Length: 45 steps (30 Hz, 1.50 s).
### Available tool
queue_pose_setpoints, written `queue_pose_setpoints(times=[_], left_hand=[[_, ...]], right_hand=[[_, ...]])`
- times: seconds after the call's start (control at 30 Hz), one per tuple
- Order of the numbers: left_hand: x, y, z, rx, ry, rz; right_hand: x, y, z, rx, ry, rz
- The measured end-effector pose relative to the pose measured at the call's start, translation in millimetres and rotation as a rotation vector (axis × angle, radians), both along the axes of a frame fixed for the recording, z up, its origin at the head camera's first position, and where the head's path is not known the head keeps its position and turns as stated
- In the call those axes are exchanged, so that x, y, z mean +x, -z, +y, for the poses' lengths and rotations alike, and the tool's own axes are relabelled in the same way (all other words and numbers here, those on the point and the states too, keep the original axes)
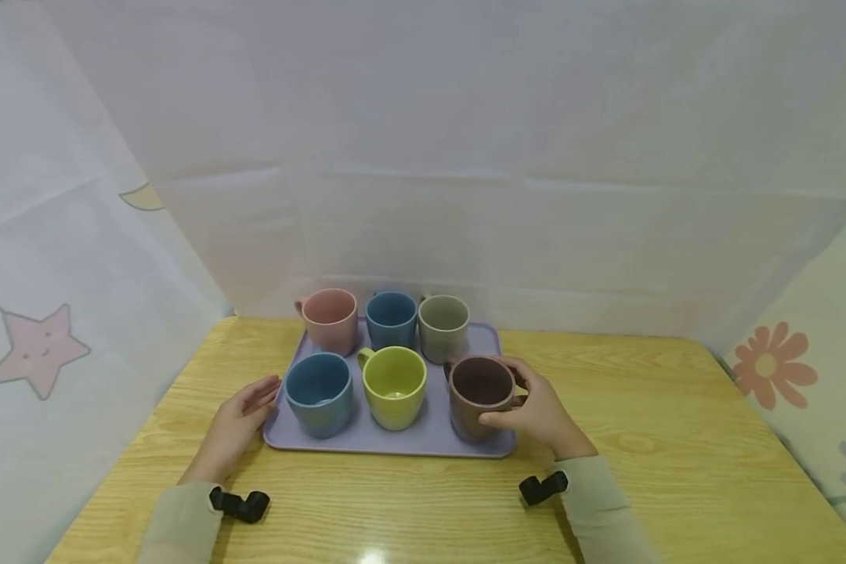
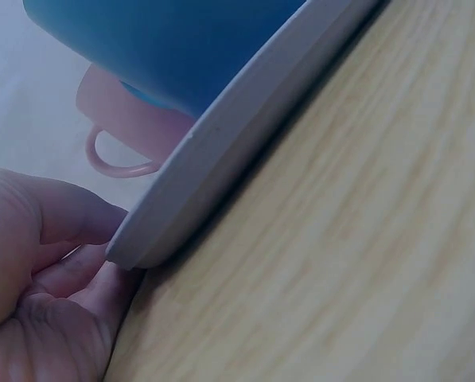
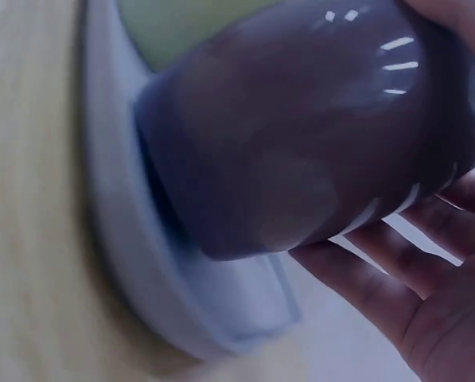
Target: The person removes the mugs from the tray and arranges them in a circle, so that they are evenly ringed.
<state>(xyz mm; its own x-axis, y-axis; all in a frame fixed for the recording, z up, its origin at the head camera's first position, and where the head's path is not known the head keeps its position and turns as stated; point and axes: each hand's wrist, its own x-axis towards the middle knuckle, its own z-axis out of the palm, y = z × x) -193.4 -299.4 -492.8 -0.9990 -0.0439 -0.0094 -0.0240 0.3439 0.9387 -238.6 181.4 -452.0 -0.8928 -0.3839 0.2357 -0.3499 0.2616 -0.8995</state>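
A right hand [image 1: 536, 411] wraps curled fingers round a brown cup [image 1: 474, 423] at the 4 o'clock corner of a purple tray [image 1: 395, 450], likely for a secure hold (whether its base bears fully is unclear). Near 9 o'clock, the left hand [image 1: 234, 429] holds nothing, its loosely extended fingers touching the rim, apparently steadying the tray on the surface [image 1: 366, 501] beneath five other cups [image 1: 395, 411].
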Motion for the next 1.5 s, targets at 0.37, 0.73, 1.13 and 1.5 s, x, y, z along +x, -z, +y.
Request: queue_pose_setpoints(times=[0.37, 0.73, 1.13, 1.5], left_hand=[[0.4, -1.5, 1.4, 0.008, 0.003, -0.006], [2.9, -2.0, -0.8, 0.019, -0.002, 0.018], [0.6, -0.7, 3.9, 0.036, 0.004, 0.017], [1.0, -0.8, 1.4, 0.034, 0.012, 0.033]], right_hand=[[-5.5, -16.9, 42.8, 0.02, 0.137, 0.014], [-8.0, -30.1, 76.2, 0.054, 0.382, -0.025], [-11.9, -19.2, 109.1, 0.01, 0.682, -0.09], [-20.6, -9.8, 123.8, -0.112, 0.858, -0.158]])
